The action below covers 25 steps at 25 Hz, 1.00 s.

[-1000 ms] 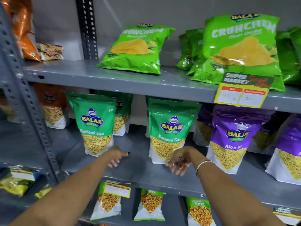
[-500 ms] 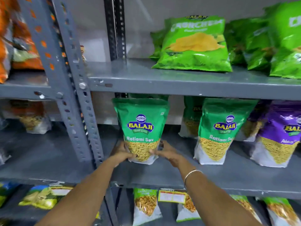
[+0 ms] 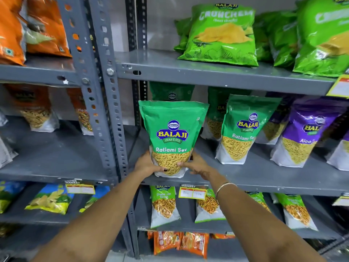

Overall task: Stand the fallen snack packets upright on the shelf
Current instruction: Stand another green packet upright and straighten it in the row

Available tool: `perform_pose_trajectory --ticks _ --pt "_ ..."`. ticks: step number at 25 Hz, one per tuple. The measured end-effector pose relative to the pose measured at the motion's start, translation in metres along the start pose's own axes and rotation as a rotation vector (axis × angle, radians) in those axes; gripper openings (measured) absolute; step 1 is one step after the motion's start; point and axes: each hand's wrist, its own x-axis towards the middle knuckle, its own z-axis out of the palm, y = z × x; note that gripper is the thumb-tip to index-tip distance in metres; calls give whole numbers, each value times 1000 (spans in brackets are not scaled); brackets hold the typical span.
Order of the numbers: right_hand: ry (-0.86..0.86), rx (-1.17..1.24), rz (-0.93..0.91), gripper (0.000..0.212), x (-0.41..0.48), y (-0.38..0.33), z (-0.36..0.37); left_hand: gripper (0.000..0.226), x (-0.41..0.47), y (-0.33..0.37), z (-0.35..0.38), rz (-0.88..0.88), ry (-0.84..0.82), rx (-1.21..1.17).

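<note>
While it stands upright, both hands (image 3: 171,166) clasp the Ratlami Sev packet's (image 3: 172,137) base.

The green packet (image 3: 172,137) at the shelf front is showing "BALAJI WAFERS" and "Ratlami Sev". The next green packet (image 3: 243,131) is reading "BALAJI WAFERS" and "Ratlami", the purple packet (image 3: 304,133) is showing "Aloo", and the chips bag (image 3: 222,35) above is reading "BALAJI" and "CRUNCHEM". A yellow price tag (image 3: 192,191) below is reading "MARKET", its numbers unreadable.
</note>
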Motion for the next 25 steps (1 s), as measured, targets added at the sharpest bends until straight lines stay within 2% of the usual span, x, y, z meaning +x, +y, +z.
perform_pose_trajectory --ticks 8,11,13,14,16,17,18,20,21,22,24,25 --pt "-4 -27 7 65 -12 -1 4 81 -13 -2 0 -5 -1 -16" --pt "-26 -19 -1 63 -12 -3 4 88 -15 0 -2 -42 -65 -13" --pt "-53 -42 4 70 -10 0 -1 90 -16 3 -10 -138 -206 143" --pt "-53 -71 23 76 -7 5 -6 83 -18 7 -16 -212 -316 260" --pt "-29 -169 96 87 -3 15 -26 53 -21 22 -23 -362 -562 450" --pt "0 -240 149 86 -1 22 -41 34 -24 33 -21 -403 -672 504" --pt "37 -319 191 76 2 30 -59 22 -25 46 -14 -407 -763 524" --pt "119 -416 246 43 3 49 -104 19 -24 74 17 -310 -878 463" --pt "166 -416 251 36 4 57 -126 18 -24 90 35 -239 -888 400" --pt "209 -386 242 38 6 65 -149 17 -22 106 54 -159 -857 326" --pt "325 -299 221 64 14 80 -192 17 -10 137 94 -46 -684 172" --pt "371 -263 210 76 16 82 -207 33 -1 149 114 -16 -568 106"
